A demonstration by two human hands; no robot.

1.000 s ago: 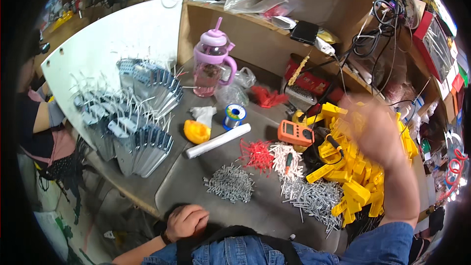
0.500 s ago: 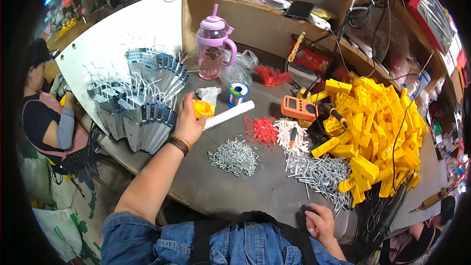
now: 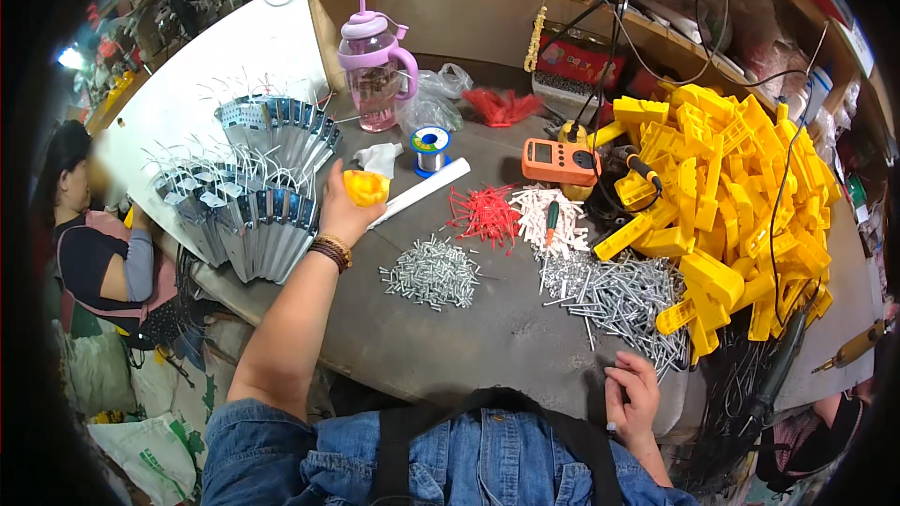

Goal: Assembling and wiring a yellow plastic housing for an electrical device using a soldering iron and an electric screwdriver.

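My left hand (image 3: 347, 211), with beaded bands at its wrist, reaches to the left middle of the table. Its fingers and thumb curve around a soft-looking, bright yellow piece (image 3: 367, 187); its exact kind is unclear. A white crumpled tissue (image 3: 379, 158) and a white tube (image 3: 422, 191) lie just beyond. Left of this hand stand rows of grey metal plates with wires (image 3: 248, 215). My right hand (image 3: 634, 400) rests by the front edge, fingers loosely bent and apart, nothing seen in them. It is nearest to a heap of long screws (image 3: 630, 305).
Short metal pins (image 3: 430, 274), red pieces (image 3: 485, 215) and pale pink pieces (image 3: 548, 220) lie mid-table. Behind them are a solder spool (image 3: 430, 151), an orange meter (image 3: 560, 162) and a lilac-lidded bottle (image 3: 375, 80). Yellow plastic housings (image 3: 731, 206) pile up right. A co-worker (image 3: 103, 244) sits left.
The view has shifted, so the table things appear higher and farther left. My left hand has closed more around the yellow piece. My right hand has moved slightly forward over the table edge.
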